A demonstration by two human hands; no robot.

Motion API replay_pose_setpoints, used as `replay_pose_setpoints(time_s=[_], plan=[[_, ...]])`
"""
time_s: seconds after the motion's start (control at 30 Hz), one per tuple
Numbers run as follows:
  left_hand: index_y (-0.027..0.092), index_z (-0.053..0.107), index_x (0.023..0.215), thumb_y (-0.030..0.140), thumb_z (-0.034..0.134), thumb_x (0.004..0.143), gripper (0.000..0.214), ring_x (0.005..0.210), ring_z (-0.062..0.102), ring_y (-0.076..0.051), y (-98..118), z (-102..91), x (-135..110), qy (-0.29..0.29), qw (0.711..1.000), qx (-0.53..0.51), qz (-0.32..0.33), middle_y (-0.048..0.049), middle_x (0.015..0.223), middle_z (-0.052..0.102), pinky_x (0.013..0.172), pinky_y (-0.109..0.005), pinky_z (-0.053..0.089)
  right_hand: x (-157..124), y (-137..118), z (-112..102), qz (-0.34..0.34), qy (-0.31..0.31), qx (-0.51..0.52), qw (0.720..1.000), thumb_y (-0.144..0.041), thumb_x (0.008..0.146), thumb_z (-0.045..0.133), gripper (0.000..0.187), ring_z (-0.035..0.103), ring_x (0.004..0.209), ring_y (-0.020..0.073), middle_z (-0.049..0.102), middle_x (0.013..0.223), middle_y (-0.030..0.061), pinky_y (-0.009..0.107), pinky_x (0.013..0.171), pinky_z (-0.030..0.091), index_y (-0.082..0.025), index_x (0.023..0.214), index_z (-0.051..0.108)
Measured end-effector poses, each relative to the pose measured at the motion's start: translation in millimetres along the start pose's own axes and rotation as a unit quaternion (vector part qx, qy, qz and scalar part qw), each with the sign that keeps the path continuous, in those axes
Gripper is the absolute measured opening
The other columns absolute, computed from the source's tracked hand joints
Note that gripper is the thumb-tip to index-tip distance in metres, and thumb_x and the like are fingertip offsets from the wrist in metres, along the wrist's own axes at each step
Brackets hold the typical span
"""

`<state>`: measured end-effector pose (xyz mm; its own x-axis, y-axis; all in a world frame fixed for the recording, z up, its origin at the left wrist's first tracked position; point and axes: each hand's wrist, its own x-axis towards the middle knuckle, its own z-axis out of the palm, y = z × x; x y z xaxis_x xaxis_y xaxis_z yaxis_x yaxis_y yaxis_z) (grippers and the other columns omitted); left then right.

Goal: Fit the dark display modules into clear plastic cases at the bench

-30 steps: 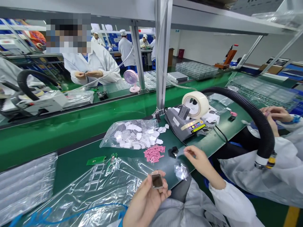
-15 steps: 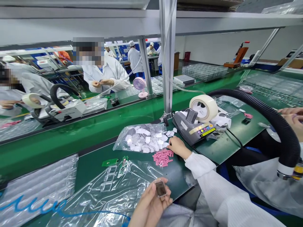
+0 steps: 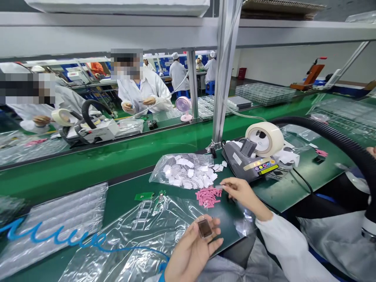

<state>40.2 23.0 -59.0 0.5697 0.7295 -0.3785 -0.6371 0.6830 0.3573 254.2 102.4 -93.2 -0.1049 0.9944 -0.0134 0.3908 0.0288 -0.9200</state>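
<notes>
My left hand is palm up near the table's front edge, thumb and fingers around a small square part with a dark brown face and a pale, clear-looking rim. My right hand pinches a small thin whitish piece between thumb and fingertips. It hovers at the right side of a pile of pink strips. Just behind that pile lies a clear plastic bag with many small white squares in and around it. Which kind of piece the right hand holds is too small to tell.
A grey tape dispenser with a tape roll stands right of the bag. A black hose arches at right. Clear plastic sheeting, a green circuit board and a blue coiled cord lie left. Co-workers sit opposite.
My right hand has drawn back from the white squares toward me, now with a small whitish piece in its fingertips. The left hand still holds the square part, its fingers more spread. The view has shifted left.
</notes>
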Motion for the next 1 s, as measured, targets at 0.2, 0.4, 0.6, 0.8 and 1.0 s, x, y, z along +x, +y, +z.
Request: replay_pose_setpoints(time_s=[0.2,0.4,0.6,0.8,1.0], plan=[[0.01,0.07,0.092,0.037,0.069,0.073,0.033,0.111,0.056,-0.03,-3,8.1,3,-0.063,0.997,-0.014,-0.037,-0.016,0.11,0.066,0.099,-0.041,0.038,-59,-47,-11,-0.011,-0.081,0.123,0.989,-0.055,0.081,0.054,0.04,0.057,0.052,0.0125,0.061,0.065,0.0022,0.024,0.048,0.048,-0.016,0.082,0.063],[0.011,0.072,0.086,0.034,0.07,0.073,0.027,0.106,0.06,-0.027,-6,23.2,-1,-0.128,0.992,0.0,-0.011,-0.0072,0.093,0.07,0.098,-0.038,0.042,-73,-72,-9,-0.016,-0.096,0.145,0.985,-0.033,0.08,0.063,0.022,0.057,0.06,0.0107,0.059,0.077,-0.0002,0.022,0.054,0.05,-0.023,0.1,0.062],[0.008,0.072,0.086,0.038,0.073,0.068,0.034,0.105,0.061,-0.022,-5,27.9,-8,-0.147,0.988,0.05,0.011,-0.0105,0.096,0.072,0.096,-0.03,0.045,-73,-81,-7,-0.026,-0.107,0.115,0.987,-0.031,0.08,0.063,0.013,0.055,0.068,0.014,0.051,0.077,0.002,0.021,0.047,0.05,-0.025,0.086,0.072],[0.013,0.073,0.084,0.04,0.076,0.063,0.035,0.089,0.065,-0.016,-11,26.0,-7,-0.094,0.992,0.075,0.04,-0.0071,0.089,0.071,0.09,-0.027,0.048,-77,-81,-4,-0.131,0.009,-0.018,0.991,-0.025,0.082,0.062,0.013,0.06,0.086,0.018,0.067,0.089,0.0026,0.032,0.075,0.052,-0.029,0.09,0.072],[0.015,0.074,0.082,0.039,0.079,0.059,0.034,0.086,0.063,-0.015,-16,27.0,-3,-0.069,0.988,0.113,0.084,-0.0049,0.088,0.068,0.087,-0.025,0.046,-83,-63,19,-0.236,0.146,-0.125,0.952,-0.016,0.085,0.057,0.017,0.066,0.083,0.0162,0.071,0.094,0.0011,0.032,0.076,0.052,-0.025,0.095,0.068]])
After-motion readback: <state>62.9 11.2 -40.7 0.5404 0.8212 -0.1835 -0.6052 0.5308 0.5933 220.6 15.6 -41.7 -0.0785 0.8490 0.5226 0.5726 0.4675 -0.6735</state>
